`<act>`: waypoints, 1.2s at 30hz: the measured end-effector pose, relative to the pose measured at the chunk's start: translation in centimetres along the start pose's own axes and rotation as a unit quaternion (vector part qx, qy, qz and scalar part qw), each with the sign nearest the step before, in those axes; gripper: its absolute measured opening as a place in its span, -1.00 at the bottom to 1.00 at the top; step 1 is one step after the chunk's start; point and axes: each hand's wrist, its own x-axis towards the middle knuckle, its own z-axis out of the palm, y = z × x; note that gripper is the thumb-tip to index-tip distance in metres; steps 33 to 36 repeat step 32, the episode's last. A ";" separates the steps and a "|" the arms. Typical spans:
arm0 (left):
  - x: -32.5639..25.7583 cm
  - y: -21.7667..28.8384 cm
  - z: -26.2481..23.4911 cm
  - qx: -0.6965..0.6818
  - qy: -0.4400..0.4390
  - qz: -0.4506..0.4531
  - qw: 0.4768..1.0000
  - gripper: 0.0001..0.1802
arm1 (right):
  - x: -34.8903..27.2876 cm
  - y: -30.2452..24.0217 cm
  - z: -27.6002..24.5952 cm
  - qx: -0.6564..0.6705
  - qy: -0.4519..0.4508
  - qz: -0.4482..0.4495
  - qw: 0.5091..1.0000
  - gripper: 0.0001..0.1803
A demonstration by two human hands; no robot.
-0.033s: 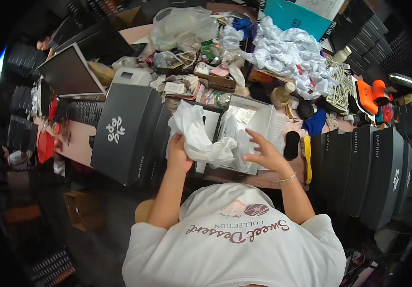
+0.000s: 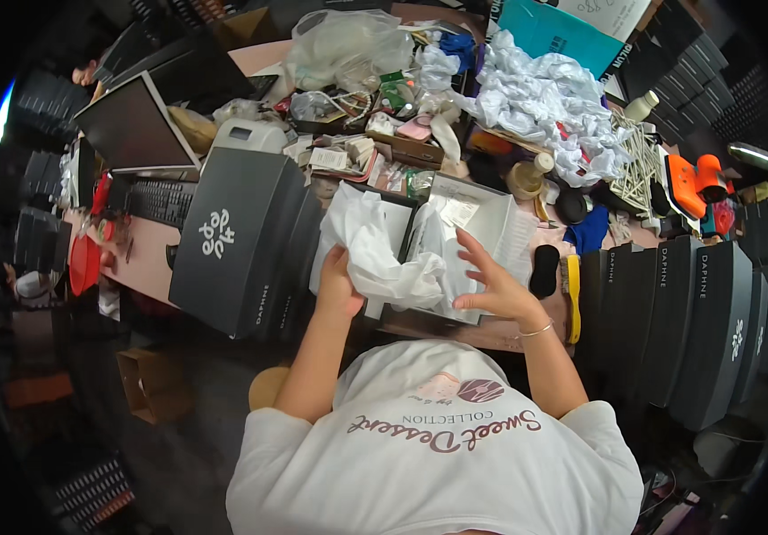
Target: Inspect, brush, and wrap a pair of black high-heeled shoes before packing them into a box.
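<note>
White tissue paper (image 2: pixel 373 250), loosely crumpled, is gripped at its near left side by my left hand (image 2: pixel 339 283), with some fingers hidden behind it. Whether anything is wrapped inside it cannot be seen. Beneath and beside the paper stands an open shoebox (image 2: pixel 489 210) with pale inner walls and thin white paper in it. A small white printed slip (image 2: pixel 455 212) lies at its far end. Over the box's near right part, my right hand (image 2: pixel 500 287) holds nothing, thumb and fingers spread apart.
Dark shoeboxes stand at the left (image 2: pixel 228 241) and right (image 2: pixel 669 321). Beside the open box lie a black oval pad (image 2: pixel 545 270) and a yellow-backed brush (image 2: pixel 572 299). Farther back are a heap of crumpled white paper (image 2: pixel 540 102), a bottle (image 2: pixel 527 175), a monitor (image 2: pixel 139 125) and a keyboard (image 2: pixel 156 201).
The tissue paper and my left hand have shifted very slightly to the right. My right hand's fingers have lifted a little and spread wider.
</note>
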 end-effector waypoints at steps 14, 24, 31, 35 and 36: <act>-6.8 -3.6 -7.7 -0.027 0.134 0.059 0.989 -0.65 | -0.9 -4.6 5.6 0.320 -0.079 0.068 0.942 -0.75; -14.4 -0.9 -1.8 0.653 -0.053 0.480 0.584 -0.69 | 2.1 -5.6 7.7 0.289 -0.206 0.146 0.924 -0.53; -18.0 -5.1 -7.7 0.575 0.163 0.281 0.751 -0.76 | 2.2 -1.8 11.1 0.214 -0.072 0.097 0.969 -0.84; -18.2 -5.3 -8.5 0.498 0.203 0.250 0.806 -0.73 | 2.4 -1.9 11.5 0.213 -0.079 0.098 0.969 -0.84; -18.2 -5.3 -8.5 0.498 0.203 0.250 0.806 -0.73 | 2.4 -1.9 11.5 0.213 -0.079 0.098 0.969 -0.84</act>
